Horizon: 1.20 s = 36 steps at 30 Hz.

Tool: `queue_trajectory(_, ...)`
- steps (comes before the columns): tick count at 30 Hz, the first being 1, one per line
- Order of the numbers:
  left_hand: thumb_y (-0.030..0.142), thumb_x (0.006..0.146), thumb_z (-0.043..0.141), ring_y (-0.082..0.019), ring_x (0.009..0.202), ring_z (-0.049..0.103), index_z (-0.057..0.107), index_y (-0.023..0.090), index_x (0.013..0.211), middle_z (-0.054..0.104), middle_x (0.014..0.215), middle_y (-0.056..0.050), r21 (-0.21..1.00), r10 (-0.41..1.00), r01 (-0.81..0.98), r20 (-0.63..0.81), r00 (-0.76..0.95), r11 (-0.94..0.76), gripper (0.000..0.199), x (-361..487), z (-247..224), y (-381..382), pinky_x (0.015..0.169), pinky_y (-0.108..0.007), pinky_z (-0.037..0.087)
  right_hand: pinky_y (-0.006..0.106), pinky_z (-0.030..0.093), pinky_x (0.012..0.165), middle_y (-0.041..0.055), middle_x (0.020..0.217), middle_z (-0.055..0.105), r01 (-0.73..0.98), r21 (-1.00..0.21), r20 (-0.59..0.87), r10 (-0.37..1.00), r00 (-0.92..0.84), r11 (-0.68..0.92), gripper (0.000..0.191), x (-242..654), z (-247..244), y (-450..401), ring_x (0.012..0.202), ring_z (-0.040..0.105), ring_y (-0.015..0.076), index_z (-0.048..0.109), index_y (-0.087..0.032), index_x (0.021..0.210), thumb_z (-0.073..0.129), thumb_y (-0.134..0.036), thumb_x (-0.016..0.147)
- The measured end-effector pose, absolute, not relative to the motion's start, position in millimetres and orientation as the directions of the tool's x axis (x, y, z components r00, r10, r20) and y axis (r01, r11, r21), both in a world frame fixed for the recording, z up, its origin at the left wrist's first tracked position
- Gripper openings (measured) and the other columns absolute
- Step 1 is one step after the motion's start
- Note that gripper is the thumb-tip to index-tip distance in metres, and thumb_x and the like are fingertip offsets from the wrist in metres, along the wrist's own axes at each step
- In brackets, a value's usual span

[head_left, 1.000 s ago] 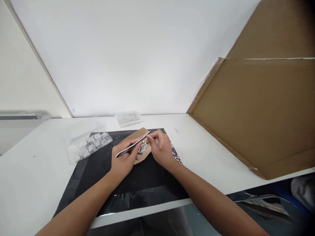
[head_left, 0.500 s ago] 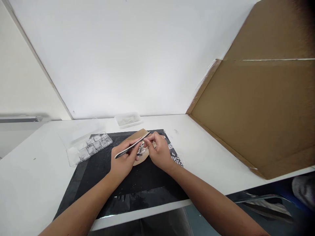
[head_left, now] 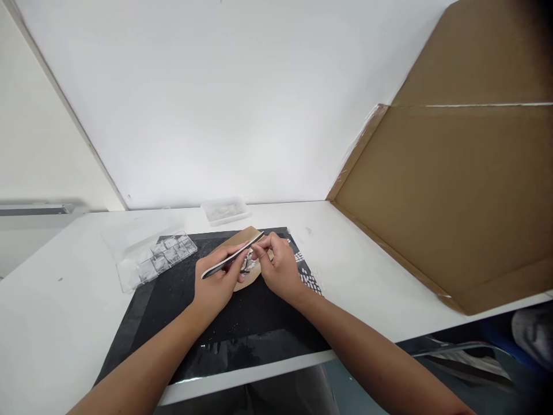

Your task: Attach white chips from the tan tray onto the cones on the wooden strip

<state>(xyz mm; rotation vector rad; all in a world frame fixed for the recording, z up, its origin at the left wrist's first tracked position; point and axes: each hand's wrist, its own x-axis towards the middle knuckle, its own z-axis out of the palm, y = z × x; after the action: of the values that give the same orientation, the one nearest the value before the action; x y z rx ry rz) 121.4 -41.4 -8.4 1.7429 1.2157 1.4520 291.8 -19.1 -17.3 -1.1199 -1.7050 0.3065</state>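
My left hand (head_left: 213, 288) is closed around a long, slim nail file (head_left: 228, 261), black with a pale edge, slanting up to the right. The file's far end reaches the fingertips of my right hand (head_left: 281, 270). Thumb and fingers of that hand are pinched together; anything between them is too small or hidden to name. Beneath both hands lies a tan rounded sheet (head_left: 242, 235), with a small heap of black and white bits (head_left: 249, 264) on it. The sheet rests on a black mat (head_left: 173, 314).
A clear compartment box (head_left: 167, 255) holding white pieces stands at the mat's left, lid raised. Against the wall sits a translucent tub (head_left: 224, 211). Rows of small white pieces (head_left: 311, 281) lie by the mat's right edge. Large cardboard (head_left: 432, 202) leans at the right.
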Motion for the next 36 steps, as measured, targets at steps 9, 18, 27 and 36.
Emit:
queue_trajectory(9,0.035,0.096,0.071,-0.011,0.051,0.067,0.081,0.025,0.114,0.073,0.066,0.004,0.854,0.896,0.293,0.442,0.031,-0.431,0.023,122.5,-10.2,-41.6,0.064,-0.024,0.055,0.036,0.05,0.075,0.0003,0.077,0.073,0.458,-0.754,0.561,0.824,0.079,0.47,0.02,307.1,-12.9,-9.0,0.075,0.069,0.0213,0.058,-0.026,0.085,0.059,-0.037,0.102)
queue_trajectory(18,0.04,0.094,0.072,-0.012,0.049,0.067,0.082,0.023,0.11,0.077,0.074,0.001,0.871,0.901,0.257,0.433,-0.002,-0.418,0.025,122.2,-11.0,-39.8,0.058,-0.024,0.055,0.041,0.047,0.091,-0.0003,0.078,0.074,0.537,-0.672,0.609,0.793,0.008,0.51,0.019,293.7,-18.8,-15.8,0.077,0.069,0.0214,0.058,-0.026,0.084,0.058,-0.032,0.102)
queue_trajectory(27,0.035,0.094,0.072,-0.013,0.049,0.067,0.082,0.024,0.107,0.072,0.061,0.003,0.856,0.9,0.307,0.437,0.003,-0.417,0.021,122.5,-8.1,-41.0,0.057,-0.024,0.054,0.035,0.051,0.076,0.0004,0.078,0.075,0.49,-0.733,0.57,0.819,0.065,0.471,0.021,304.7,-16.4,-8.4,0.074,0.07,0.021,0.059,-0.026,0.084,0.058,-0.037,0.102)
queue_trajectory(36,0.035,0.094,0.072,-0.011,0.049,0.066,0.081,0.025,0.11,0.076,0.07,0.002,0.864,0.9,0.284,0.435,-0.006,-0.415,0.021,122.3,-4.9,-42.0,0.054,-0.02,0.054,0.031,0.055,0.062,0.0005,0.079,0.079,0.293,-0.84,0.489,0.871,0.041,0.458,0.02,302.4,-15.2,-12.0,0.056,0.067,0.0164,0.065,-0.024,0.083,0.069,-0.039,0.096)
